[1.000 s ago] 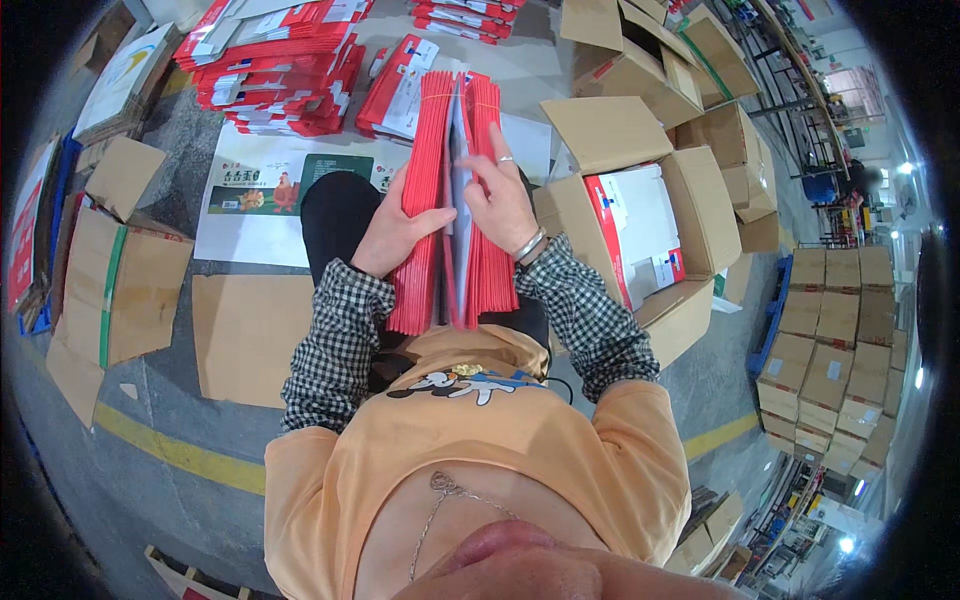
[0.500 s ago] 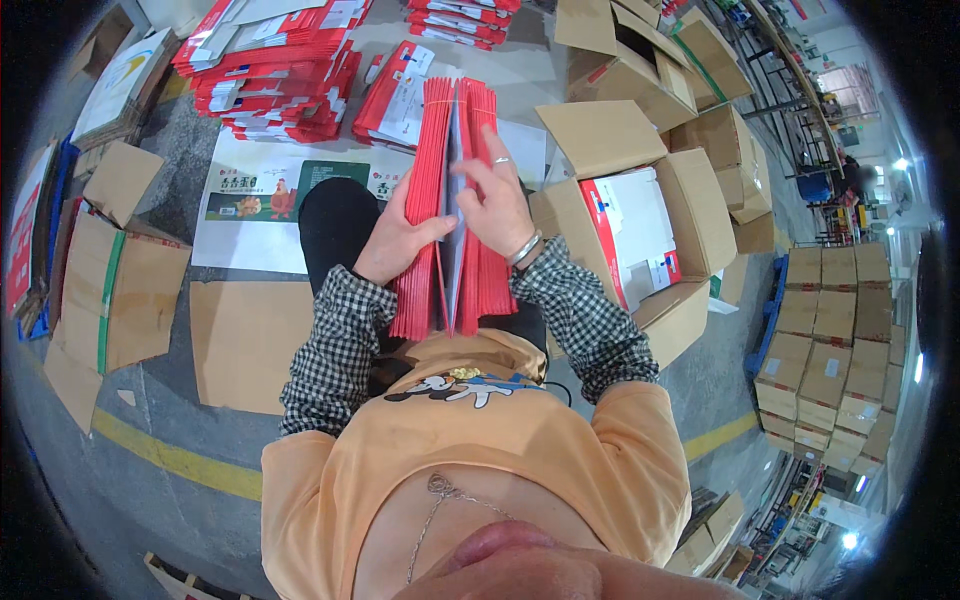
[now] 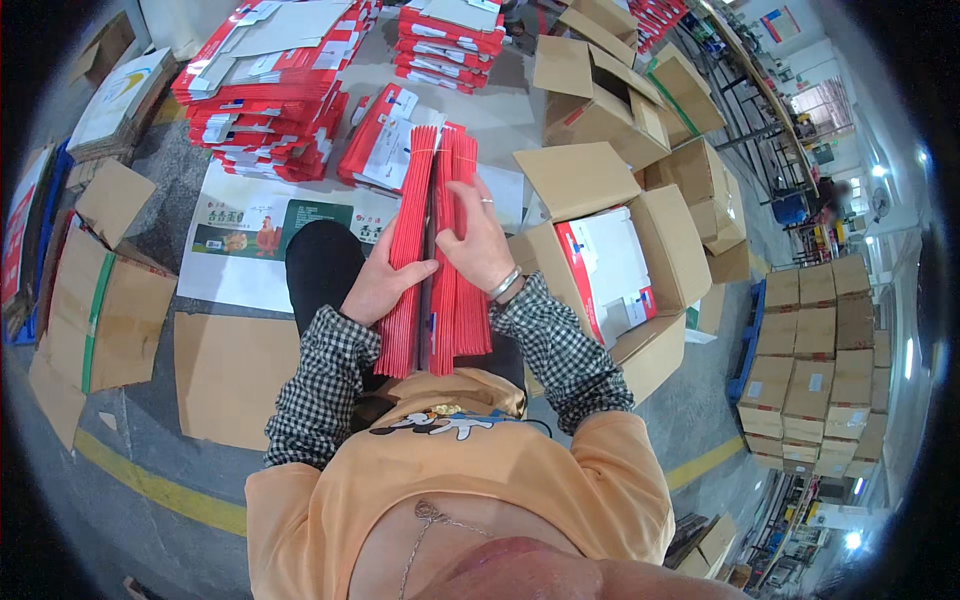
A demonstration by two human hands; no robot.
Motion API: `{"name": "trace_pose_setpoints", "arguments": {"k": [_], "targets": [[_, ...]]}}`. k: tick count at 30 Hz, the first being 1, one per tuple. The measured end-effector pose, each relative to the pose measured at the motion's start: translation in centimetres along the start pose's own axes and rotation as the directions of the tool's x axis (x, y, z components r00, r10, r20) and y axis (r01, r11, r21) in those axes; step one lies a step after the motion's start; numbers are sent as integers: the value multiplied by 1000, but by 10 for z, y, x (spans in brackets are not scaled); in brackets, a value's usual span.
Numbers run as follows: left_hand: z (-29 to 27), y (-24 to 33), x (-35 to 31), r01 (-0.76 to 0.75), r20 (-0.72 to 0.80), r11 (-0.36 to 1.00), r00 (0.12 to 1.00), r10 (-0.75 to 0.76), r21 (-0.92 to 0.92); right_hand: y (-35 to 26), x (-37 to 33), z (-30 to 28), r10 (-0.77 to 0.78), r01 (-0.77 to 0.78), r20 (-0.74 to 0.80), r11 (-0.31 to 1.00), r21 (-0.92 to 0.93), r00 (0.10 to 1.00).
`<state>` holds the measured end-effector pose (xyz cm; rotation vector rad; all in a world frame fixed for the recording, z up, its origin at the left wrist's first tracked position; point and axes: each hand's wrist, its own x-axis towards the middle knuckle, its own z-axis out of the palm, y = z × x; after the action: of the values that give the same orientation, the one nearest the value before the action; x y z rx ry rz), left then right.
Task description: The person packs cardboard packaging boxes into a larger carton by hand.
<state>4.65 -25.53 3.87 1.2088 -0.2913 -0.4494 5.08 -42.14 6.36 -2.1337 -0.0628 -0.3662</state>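
Observation:
A thick bundle of flat red cartons (image 3: pixel 462 310) stands edge-up over my lap, parted by a dark narrow gap down its middle. My left hand (image 3: pixel 385 282) is closed around the left part, its thumb pressing beside the gap. On the right part, my right hand (image 3: pixel 478 240) has its fingers bent over the edges, and its thumb lies near the gap. A thin band seems to run across the bundle near its far end. Past that end lies a smaller pile of red and white flat cartons (image 3: pixel 385 150).
Tall stacks of flat red cartons (image 3: pixel 265 95) rise at the far left, with another stack (image 3: pixel 450 45) beyond. An open cardboard box (image 3: pixel 680 235) at my right holds red and white cartons. Printed sheets (image 3: pixel 235 275) and a cardboard piece (image 3: pixel 235 380) lie left. Stacked boxes (image 3: pixel 800 370) stand far right.
The gap in the bundle has narrowed, and the pale face seen inside it is now hidden. My right fingers have come down onto the right part. The bundle sits slightly lower in view.

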Motion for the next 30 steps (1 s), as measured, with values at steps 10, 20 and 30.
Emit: {"name": "trace_pose_setpoints", "arguments": {"k": [10,20,30], "targets": [[-4,-2,0,9,-9,1000,1000,-9,17,16,-6,2,-76,93,131,988,-121,988],[-3,-4,-3,42,-35,998,998,-44,-46,15,-10,10,-125,149,108,954,-259,986],[-2,0,-5,32,-37,999,999,-33,-38,18,-10,4,-88,108,147,985,-136,985]]}}
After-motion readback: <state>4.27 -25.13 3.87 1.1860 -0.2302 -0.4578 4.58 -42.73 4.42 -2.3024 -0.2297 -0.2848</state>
